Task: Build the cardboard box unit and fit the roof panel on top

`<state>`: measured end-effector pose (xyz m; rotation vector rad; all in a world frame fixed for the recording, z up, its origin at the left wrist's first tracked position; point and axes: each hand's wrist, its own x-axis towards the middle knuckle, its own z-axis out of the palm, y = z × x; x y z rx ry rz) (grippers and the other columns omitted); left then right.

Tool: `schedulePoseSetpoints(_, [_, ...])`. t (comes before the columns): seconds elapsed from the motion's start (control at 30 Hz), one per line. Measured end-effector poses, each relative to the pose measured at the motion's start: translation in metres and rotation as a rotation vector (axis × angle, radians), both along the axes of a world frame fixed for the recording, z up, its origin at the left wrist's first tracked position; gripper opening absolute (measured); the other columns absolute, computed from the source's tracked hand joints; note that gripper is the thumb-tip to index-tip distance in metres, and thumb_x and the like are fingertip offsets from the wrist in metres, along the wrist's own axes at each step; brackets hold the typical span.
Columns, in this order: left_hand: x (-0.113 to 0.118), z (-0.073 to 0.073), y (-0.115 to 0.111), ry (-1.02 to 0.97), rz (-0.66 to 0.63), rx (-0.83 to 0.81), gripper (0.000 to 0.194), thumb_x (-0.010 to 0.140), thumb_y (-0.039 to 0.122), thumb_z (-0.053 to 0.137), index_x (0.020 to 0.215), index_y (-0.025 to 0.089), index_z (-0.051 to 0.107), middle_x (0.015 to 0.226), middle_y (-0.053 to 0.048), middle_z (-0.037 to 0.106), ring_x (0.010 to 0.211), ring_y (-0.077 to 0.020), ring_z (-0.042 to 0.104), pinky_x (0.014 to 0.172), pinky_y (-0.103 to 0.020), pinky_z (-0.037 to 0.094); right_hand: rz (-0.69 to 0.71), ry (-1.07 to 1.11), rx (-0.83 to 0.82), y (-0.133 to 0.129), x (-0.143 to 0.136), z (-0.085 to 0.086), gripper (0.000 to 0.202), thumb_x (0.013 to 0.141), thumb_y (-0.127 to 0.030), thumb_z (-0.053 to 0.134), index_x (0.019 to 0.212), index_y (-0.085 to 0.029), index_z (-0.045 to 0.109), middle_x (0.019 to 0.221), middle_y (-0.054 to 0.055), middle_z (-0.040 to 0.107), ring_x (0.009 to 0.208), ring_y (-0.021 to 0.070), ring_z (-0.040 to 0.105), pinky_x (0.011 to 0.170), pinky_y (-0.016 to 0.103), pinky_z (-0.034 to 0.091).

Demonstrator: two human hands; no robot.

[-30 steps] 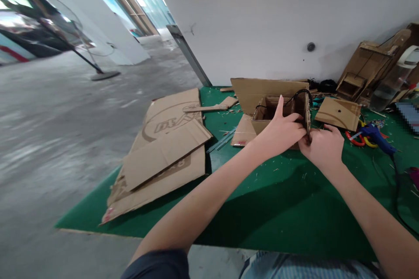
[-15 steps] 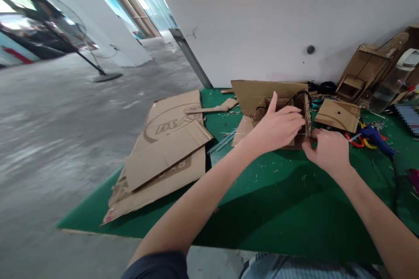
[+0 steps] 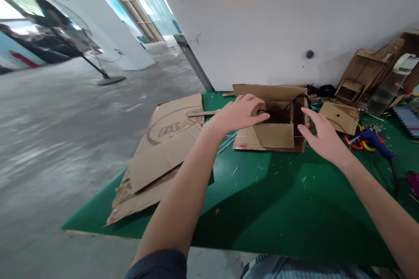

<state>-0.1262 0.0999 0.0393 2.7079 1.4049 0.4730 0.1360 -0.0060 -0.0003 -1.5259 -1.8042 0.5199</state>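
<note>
An open cardboard box structure (image 3: 274,136) with inner walls stands on the green table (image 3: 248,209). A black cable (image 3: 298,96) curves over its right part. My left hand (image 3: 244,113) is at the box's left side, thumb and fingers apart, with nothing visible between them. My right hand (image 3: 322,137) is at the right side wall, its thumb and fingers spread, also without anything held. Whether the fingertips touch the cardboard is hard to tell.
Flat cardboard sheets (image 3: 163,157) lie on the left. To the right are a cardboard piece with a hole (image 3: 343,117), a blue glue gun (image 3: 376,143), red-handled scissors (image 3: 354,144), a bottle (image 3: 388,89) and a phone (image 3: 407,117). A white panel (image 3: 262,35) stands behind.
My left hand has moved left from the box's right part to its left side. My right hand's fingers have opened at the right wall. The box's inside shows more now.
</note>
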Motion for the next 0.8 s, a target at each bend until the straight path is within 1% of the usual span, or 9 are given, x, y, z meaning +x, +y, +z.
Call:
schedulePoseSetpoints(0.07, [0.000, 0.008, -0.008, 0.083, -0.005, -0.033, 0.067, 0.086, 0.072, 0.052, 0.129, 0.020, 0.061, 0.129, -0.014, 0.059, 0.127, -0.0363, 0.051, 0.107, -0.052, 0.041, -0.018, 0.018, -0.022, 0.001, -0.002, 0.002, 0.053, 0.097, -0.052, 0.047, 0.144, -0.028, 0.048, 0.145, 0.014, 0.053, 0.111, 0.0298, 0.064, 0.094, 0.051, 0.053])
schedulePoseSetpoints(0.13, [0.001, 0.014, -0.016, 0.149, -0.007, -0.069, 0.080, 0.077, 0.074, 0.062, 0.138, 0.023, 0.055, 0.129, -0.014, 0.056, 0.127, -0.0391, 0.051, 0.104, -0.053, 0.044, -0.029, 0.041, -0.016, 0.002, -0.002, 0.003, 0.048, 0.096, -0.050, 0.049, 0.137, -0.027, 0.052, 0.137, 0.013, 0.058, 0.100, 0.0272, 0.066, 0.088, 0.048, 0.054])
schedulePoseSetpoints(0.23, [0.006, 0.016, -0.024, 0.257, 0.001, -0.115, 0.097, 0.070, 0.066, 0.074, 0.153, 0.028, 0.039, 0.139, -0.014, 0.052, 0.129, -0.0426, 0.050, 0.098, -0.053, 0.049, -0.032, 0.103, 0.014, 0.005, 0.000, -0.001, 0.039, 0.093, -0.044, 0.052, 0.128, -0.027, 0.054, 0.126, 0.011, 0.063, 0.089, 0.0237, 0.066, 0.082, 0.046, 0.056])
schedulePoseSetpoints(0.33, [0.014, 0.013, -0.028, 0.316, 0.003, -0.052, 0.088, 0.081, 0.049, 0.071, 0.157, 0.029, 0.032, 0.144, -0.015, 0.049, 0.132, -0.0406, 0.049, 0.097, -0.051, 0.050, -0.060, 0.217, 0.018, 0.006, 0.006, -0.010, 0.037, 0.090, -0.038, 0.055, 0.125, -0.028, 0.055, 0.128, 0.010, 0.060, 0.088, 0.0219, 0.066, 0.076, 0.043, 0.058])
schedulePoseSetpoints(0.43, [0.022, 0.016, -0.036, 0.292, -0.031, 0.079, 0.074, 0.089, 0.039, 0.065, 0.155, 0.026, 0.035, 0.145, -0.013, 0.051, 0.133, -0.0369, 0.050, 0.106, -0.054, 0.046, -0.102, 0.399, -0.008, 0.006, 0.014, -0.022, 0.040, 0.084, -0.034, 0.059, 0.124, -0.029, 0.053, 0.133, 0.010, 0.055, 0.091, 0.0216, 0.065, 0.066, 0.037, 0.060])
schedulePoseSetpoints(0.5, [0.028, 0.021, -0.046, 0.259, -0.060, 0.170, 0.067, 0.092, 0.037, 0.063, 0.153, 0.022, 0.039, 0.143, -0.013, 0.054, 0.134, -0.0357, 0.049, 0.115, -0.059, 0.036, -0.120, 0.535, -0.029, 0.003, 0.017, -0.031, 0.042, 0.081, -0.032, 0.061, 0.121, -0.029, 0.051, 0.135, 0.009, 0.051, 0.092, 0.0213, 0.064, 0.060, 0.034, 0.060])
schedulePoseSetpoints(0.6, [0.036, 0.026, -0.063, 0.206, -0.098, 0.322, 0.056, 0.095, 0.029, 0.058, 0.149, 0.020, 0.045, 0.138, -0.012, 0.058, 0.137, -0.0355, 0.047, 0.122, -0.066, 0.019, -0.144, 0.705, -0.041, -0.002, 0.015, -0.046, 0.041, 0.075, -0.027, 0.062, 0.112, -0.030, 0.044, 0.130, 0.007, 0.048, 0.091, 0.0190, 0.062, 0.060, 0.032, 0.060])
schedulePoseSetpoints(0.7, [0.044, 0.026, -0.073, 0.125, -0.127, 0.439, 0.048, 0.096, 0.022, 0.055, 0.144, 0.024, 0.050, 0.136, -0.011, 0.059, 0.142, -0.0358, 0.043, 0.123, -0.070, 0.009, -0.159, 0.858, -0.046, -0.007, 0.007, -0.066, 0.040, 0.073, -0.023, 0.061, 0.105, -0.030, 0.037, 0.117, 0.003, 0.048, 0.091, 0.0170, 0.059, 0.063, 0.031, 0.060])
schedulePoseSetpoints(0.8, [0.049, 0.022, -0.072, 0.029, -0.129, 0.496, 0.045, 0.096, 0.022, 0.056, 0.140, 0.028, 0.053, 0.140, -0.010, 0.058, 0.146, -0.0353, 0.039, 0.124, -0.071, 0.002, -0.149, 0.951, -0.056, -0.010, -0.005, -0.085, 0.039, 0.073, -0.023, 0.061, 0.101, -0.031, 0.033, 0.107, -0.001, 0.047, 0.088, 0.0151, 0.057, 0.067, 0.031, 0.058])
